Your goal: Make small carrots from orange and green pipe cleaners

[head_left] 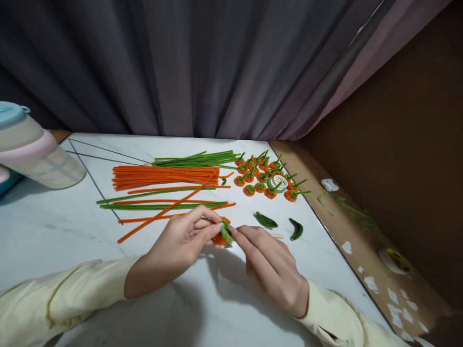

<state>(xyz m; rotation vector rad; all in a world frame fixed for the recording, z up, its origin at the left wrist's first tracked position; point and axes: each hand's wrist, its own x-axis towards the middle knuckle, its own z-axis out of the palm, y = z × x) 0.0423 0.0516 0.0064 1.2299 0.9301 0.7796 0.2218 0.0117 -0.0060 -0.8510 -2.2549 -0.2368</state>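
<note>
Both hands meet over the white marble table (54,226) and pinch one small orange pipe-cleaner pumpkin (221,237) with a green piece on it. My left hand (181,243) grips it from the left; my right hand (269,267) holds its green part from the right. Just beyond the hands lie loose orange pipe cleaners (164,176) and green pipe cleaners (195,159). Two folded green leaf pieces (266,220) (296,228) and a thin wooden stick (277,235) lie to the right of my fingers.
Several finished orange pumpkins with green stems (265,176) cluster at the table's far right around a roll of green tape (278,182). A pastel jug (32,149) stands at far left. A brown cardboard wall (398,168) with tape scraps borders the right; grey curtain behind.
</note>
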